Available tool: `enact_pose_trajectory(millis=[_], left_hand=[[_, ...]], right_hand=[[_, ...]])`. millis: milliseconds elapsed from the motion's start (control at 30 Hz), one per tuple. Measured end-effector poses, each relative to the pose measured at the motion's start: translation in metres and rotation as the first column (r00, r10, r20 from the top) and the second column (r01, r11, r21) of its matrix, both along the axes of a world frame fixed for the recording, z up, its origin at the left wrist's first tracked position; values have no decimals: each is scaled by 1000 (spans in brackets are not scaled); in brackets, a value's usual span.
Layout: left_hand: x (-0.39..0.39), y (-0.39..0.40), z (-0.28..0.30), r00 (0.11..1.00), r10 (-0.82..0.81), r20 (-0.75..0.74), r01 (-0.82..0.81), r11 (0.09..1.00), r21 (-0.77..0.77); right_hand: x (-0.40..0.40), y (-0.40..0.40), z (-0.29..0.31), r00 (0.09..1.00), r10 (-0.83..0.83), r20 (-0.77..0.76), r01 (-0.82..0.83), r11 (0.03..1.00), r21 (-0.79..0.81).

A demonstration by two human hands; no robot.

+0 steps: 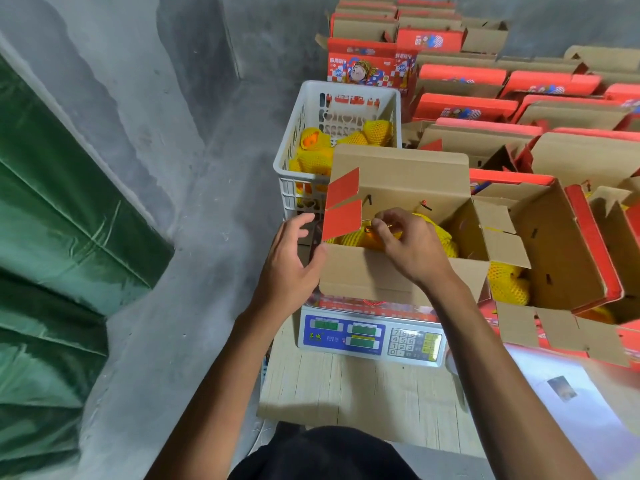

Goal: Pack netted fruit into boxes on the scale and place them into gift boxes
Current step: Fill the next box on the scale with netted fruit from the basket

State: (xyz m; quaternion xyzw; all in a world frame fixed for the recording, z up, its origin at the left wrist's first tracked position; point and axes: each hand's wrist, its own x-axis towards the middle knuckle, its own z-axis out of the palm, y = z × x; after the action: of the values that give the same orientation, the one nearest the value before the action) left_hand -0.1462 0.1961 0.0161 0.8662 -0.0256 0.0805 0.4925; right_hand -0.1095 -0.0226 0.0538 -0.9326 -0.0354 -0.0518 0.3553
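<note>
Standing on the scale [370,337], the open box [381,271] holds netted fruit [440,237] directly beneath the right hand [408,244], whose fingers pinch something small I cannot identify. The left hand [291,261], fingers spread, braces the box's left corner, farther from the fruit.

An open brown cardboard gift box with red outer flaps [394,188] sat on a blue-and-white electronic scale [370,336]. The right hand [412,242] reached inside, fingers pinched over yellow foam-netted fruit [440,242], while the left hand [294,261] braced the box's near-left corner, beside a white plastic crate [311,109] of more netted fruit
</note>
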Motion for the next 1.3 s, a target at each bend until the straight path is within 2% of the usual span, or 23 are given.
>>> enact_pose_trajectory(millis=[233, 467, 633, 733, 833, 967, 1100, 1200, 1300], left_hand=[[-8, -4, 4, 1000, -2, 17, 2, 1000, 3], [-12, -33, 32, 960, -92, 264, 98, 995, -12], [-5, -61, 51, 937, -151, 314, 151, 988, 26], [-3, -67, 52, 942, -135, 309, 127, 991, 46], [-2, -71, 44, 933, -113, 342, 92, 993, 77], [2, -70, 30, 912, -102, 397, 42, 987, 157], [11, -57, 16, 869, -137, 475, -38, 940, 340], [17, -54, 11, 826, -211, 523, -26, 912, 409], [22, -54, 12, 796, -230, 560, -48, 898, 437]], right_hand=[[-4, -3, 0, 999, -34, 33, 34, 999, -3], [10, -23, 9, 999, -50, 18, 50, 998, -34], [32, -43, 23, 998, -30, 50, 34, 996, -79], [38, -47, 22, 999, -9, -34, 7, 997, -71], [35, -32, 16, 975, 102, -196, -119, 990, -81], [33, -1, 10, 954, 117, -278, -203, 930, -306], [50, 15, 7, 928, 48, -370, -236, 844, -482], [61, 16, 3, 898, 37, -439, -269, 835, -479], [63, 11, 0, 908, 47, -416, -231, 885, -404]])
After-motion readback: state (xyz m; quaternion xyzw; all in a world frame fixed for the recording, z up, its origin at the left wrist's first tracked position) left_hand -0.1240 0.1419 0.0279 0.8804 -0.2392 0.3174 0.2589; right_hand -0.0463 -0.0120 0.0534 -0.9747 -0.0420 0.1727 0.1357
